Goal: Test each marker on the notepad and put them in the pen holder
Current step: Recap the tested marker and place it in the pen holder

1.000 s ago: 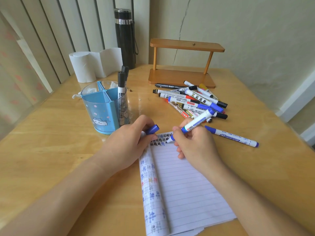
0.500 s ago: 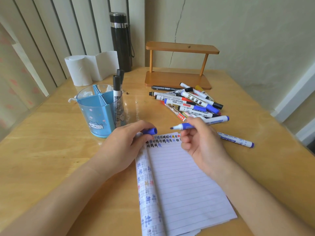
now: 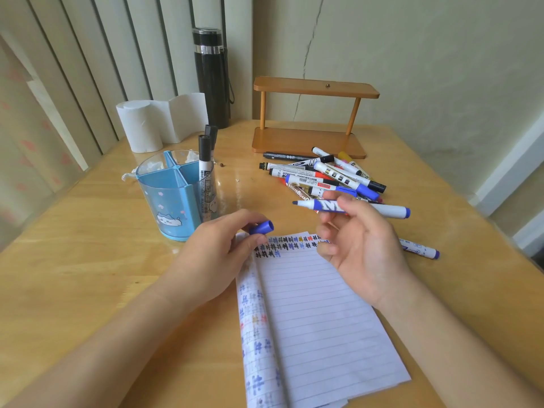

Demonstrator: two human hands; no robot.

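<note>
Head camera: the right hand (image 3: 362, 248) is a little above the top of the notepad (image 3: 318, 319), in the middle of the frame. It pinches an uncapped blue marker (image 3: 326, 206) between the thumb and the first fingers, and the other fingers are loosely curled and hold nothing. The marker lies almost level with its bare tip pointing to the left of the frame, I think so that it can meet the blue cap (image 3: 262, 227). The left hand (image 3: 217, 254) pinches this cap between thumb and fingertips, with the open mouth turned right, toward the tip. The same hand rests at the upper left corner of the notepad, which probably keeps the folded pages from moving. The top lines of the page carry rows of small marks in several colours, so the test seems finished and capping is the step in hand. Between tip and cap there is only free air. The pen holder (image 3: 164, 207) stands just beyond the left hand, with two black markers (image 3: 205, 169) upright in its right compartment; the front compartments look free. A pile of markers (image 3: 323, 175) lies directly behind the right hand and one more marker (image 3: 421, 250) lies to its right, so the open way to the holder goes leftward, over the left hand.
</note>
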